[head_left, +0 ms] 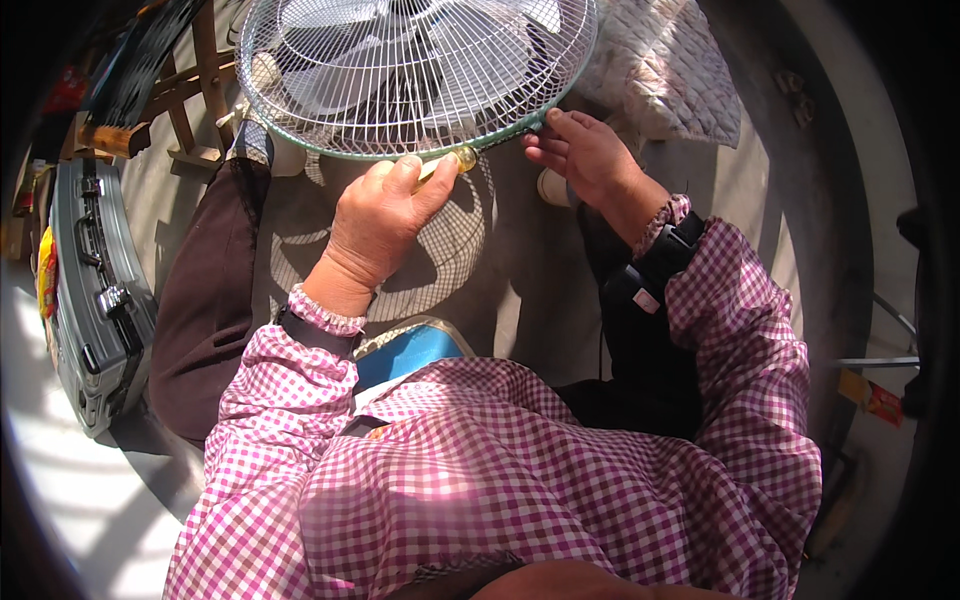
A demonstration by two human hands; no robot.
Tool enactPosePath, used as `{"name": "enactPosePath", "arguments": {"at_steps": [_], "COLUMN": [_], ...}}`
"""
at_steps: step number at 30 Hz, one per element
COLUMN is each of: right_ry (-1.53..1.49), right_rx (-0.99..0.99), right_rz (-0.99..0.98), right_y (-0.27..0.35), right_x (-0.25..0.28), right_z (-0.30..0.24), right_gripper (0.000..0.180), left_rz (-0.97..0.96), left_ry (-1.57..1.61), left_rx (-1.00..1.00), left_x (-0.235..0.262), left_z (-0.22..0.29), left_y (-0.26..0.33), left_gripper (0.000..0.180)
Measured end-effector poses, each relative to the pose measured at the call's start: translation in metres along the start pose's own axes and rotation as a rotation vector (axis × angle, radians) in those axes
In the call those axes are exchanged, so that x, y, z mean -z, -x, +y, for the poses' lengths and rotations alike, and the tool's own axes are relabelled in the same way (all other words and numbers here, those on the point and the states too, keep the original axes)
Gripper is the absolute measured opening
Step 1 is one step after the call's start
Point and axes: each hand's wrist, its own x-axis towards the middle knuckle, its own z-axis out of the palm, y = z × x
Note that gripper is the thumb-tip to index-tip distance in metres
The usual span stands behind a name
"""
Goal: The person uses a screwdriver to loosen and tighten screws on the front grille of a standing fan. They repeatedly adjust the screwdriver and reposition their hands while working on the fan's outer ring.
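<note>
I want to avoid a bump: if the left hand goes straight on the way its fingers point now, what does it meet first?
Probably the fan guard: the left hand points up toward its green rim, thumb already at the yellowish tool handle there. Depth is unclear.

White wire fan guard (400, 70), round, tilted, blades visible behind its grille.

- Bright, hard sunlight from above; strong contrast overall.
- Fan guard (415, 70) throws a crisp grid shadow on the concrete floor (520, 280) below it.
- Glare at lower left, floor nearly blown out w/ striped light.
- Pink checked sleeves (500, 470) sharp, center in focus.
- Fisheye: edges bend, corners vignette to black; rim detail dark & soft.
</note>
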Motion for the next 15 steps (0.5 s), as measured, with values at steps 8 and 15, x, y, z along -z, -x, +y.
{"name": "enactPosePath", "arguments": {"at_steps": [8,15], "right_ry": [-0.022,-0.003], "right_rx": [0.014,0.039], "right_rz": [0.071,0.156], "right_y": [0.001,0.002], "right_x": [-0.007,-0.010], "right_z": [0.001,-0.002], "right_gripper": [0.024,0.023], "left_rz": [0.025,0.095], "left_ry": [0.131,1.498], "left_rx": [0.157,0.984], "left_x": [-0.009,-0.011], "left_z": [0.037,0.044], "left_y": [0.003,0.002], "left_gripper": [0.038,0.030]}}
